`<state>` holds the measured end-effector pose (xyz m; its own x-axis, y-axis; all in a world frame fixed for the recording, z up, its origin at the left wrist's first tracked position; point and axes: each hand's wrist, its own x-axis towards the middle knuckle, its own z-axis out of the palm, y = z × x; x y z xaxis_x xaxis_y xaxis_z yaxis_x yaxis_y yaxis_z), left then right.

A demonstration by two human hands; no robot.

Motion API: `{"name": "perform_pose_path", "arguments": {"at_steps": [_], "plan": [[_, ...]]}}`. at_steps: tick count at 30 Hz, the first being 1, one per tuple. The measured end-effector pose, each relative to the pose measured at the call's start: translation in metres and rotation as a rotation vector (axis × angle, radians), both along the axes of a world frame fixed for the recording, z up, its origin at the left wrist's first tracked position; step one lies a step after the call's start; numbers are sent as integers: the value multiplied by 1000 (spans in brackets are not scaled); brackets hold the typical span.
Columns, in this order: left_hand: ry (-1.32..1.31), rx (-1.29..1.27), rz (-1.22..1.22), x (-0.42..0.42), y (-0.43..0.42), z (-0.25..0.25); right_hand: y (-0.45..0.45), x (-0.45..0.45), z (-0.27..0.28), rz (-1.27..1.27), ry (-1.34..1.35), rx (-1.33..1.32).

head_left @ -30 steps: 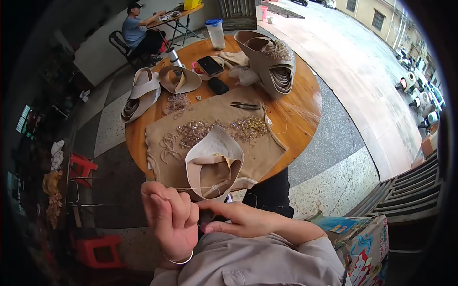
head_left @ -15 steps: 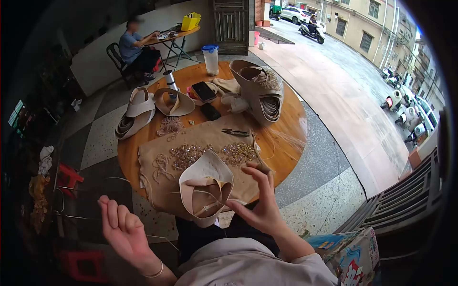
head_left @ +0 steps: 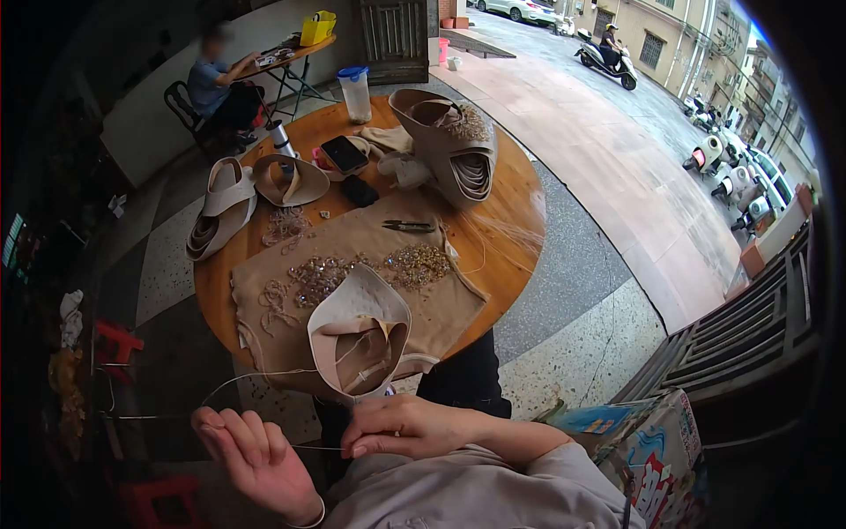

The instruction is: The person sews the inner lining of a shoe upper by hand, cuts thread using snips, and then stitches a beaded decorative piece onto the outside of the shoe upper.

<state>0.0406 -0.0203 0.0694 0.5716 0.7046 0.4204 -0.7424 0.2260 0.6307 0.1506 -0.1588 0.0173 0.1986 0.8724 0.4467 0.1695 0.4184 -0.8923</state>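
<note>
Pale thread (head_left: 264, 374) arcs from the left hand (head_left: 269, 463), whose fingers are curled in with the tips pinched together on it, and a fine length also spans to the right hand (head_left: 405, 425), its thumb and forefinger closed on that end just in front of the grey shirt (head_left: 423, 494). Just beyond the hands, a curved beige piece (head_left: 352, 291) stands at the near edge of the round wooden table (head_left: 520, 194), partly over a tan cloth (head_left: 441, 309). Behind it on the cloth lie clear and golden beads (head_left: 419, 264), then dark snips (head_left: 408, 226). Farther back are a black phone (head_left: 344, 153), stacked beige pieces (head_left: 476, 172) and a blue-lidded container (head_left: 355, 97). Beyond, another person (head_left: 211, 88) sits at a smaller table (head_left: 291, 58).
</note>
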Motion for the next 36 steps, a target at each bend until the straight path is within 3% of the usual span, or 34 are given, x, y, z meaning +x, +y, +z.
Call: {"name": "perform_pose_path", "arguments": {"at_steps": [3, 4, 7, 11, 13, 14, 15, 17, 18, 19, 20, 21, 23, 24, 25, 26, 27, 28, 32, 36], "plan": [[-79, 5, -63, -7, 7, -2, -9, 10, 3, -242, -301, 0], [-94, 13, -88, -10, 7, 0, -12, 9, 1, -432, -274, -13], [-111, 77, -194, -15, 4, -5, -18, 15, -5, -626, 15, 136], [81, 169, -435, -10, -18, -27, -26, 12, 20, -24, 1307, 217], [195, 112, -547, -15, -8, -43, -57, 37, 22, 266, 1497, 539], [220, 60, -513, -18, 2, -52, -81, 54, 31, 457, 1453, 846], [240, 6, -484, -23, 13, -59, -101, 60, 51, 35, 1153, 1052], [402, -96, -331, -34, 33, -68, -186, 90, 52, -530, 605, 1069], [534, -17, -239, -40, 43, -79, -232, 104, 50, -821, 343, 1076], [756, 103, -145, -42, 50, -86, -232, 96, 63, -1299, 169, 1111], [880, 237, -82, -38, 54, -104, -230, 96, 66, -1492, 35, 1131], [1009, 373, -23, -34, 57, -121, -224, 96, 65, -1537, -10, 1053], [980, 315, -2, -12, 49, -131, -115, 77, 85, -1859, 272, 859], [973, 368, 29, 0, 46, -129, -85, 69, 75, -1740, 299, 598], [959, 423, 59, 12, 43, -128, -71, 65, 55, -1463, 340, 312], [939, 530, 94, 23, 44, -130, -65, 65, 34, -1013, 308, 45], [917, 638, 126, 33, 45, -136, -42, 66, 23, -809, 302, -141], [895, 746, 158, 39, 45, -138, -16, 67, 9, -743, 292, -236], [919, 494, 121, 44, 31, -120, 36, 80, -37, -634, 264, -370], [623, 814, 389, 46, 13, -100, 56, 73, -50, -634, 431, -266]]}}
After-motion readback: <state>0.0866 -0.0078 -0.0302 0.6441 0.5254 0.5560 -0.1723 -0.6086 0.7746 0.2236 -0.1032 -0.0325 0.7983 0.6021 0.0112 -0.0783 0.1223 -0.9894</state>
